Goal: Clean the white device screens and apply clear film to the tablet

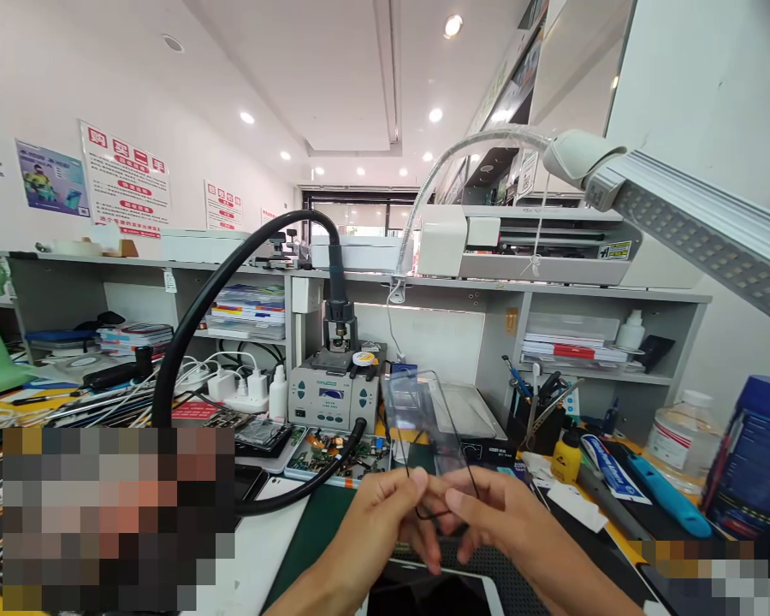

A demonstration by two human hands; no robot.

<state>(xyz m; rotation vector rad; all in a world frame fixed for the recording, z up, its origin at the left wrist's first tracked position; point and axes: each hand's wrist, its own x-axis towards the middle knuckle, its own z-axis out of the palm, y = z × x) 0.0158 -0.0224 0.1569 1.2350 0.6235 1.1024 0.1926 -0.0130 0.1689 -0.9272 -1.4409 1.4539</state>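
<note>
Nearest the camera: left hand (pixel 386 511) and right hand (pixel 499 505), reaching in from below. Both pinch the lower end of the pane (pixel 431 432), thumbs toward the camera, the other fingers bent loosely behind and beneath. Pane: clear, thin dark rim, held raised and tilted, far end free of both hands. Tablet (pixel 435 597), white-edged with a dark screen, lies under the hands on the mat (pixel 515 578), cut off by the lower border of view.

Handling notes: grip best confined to the rim; skin on the clear face would likely smear it. Pressure light and equal both sides; a pane this thin may flex or crack if twisted. Avoid knocking the tablet or the hose (pixel 198 299) at left. Slow tilting under the ceiling lights (pixel 453 26) should reveal dust.
</note>
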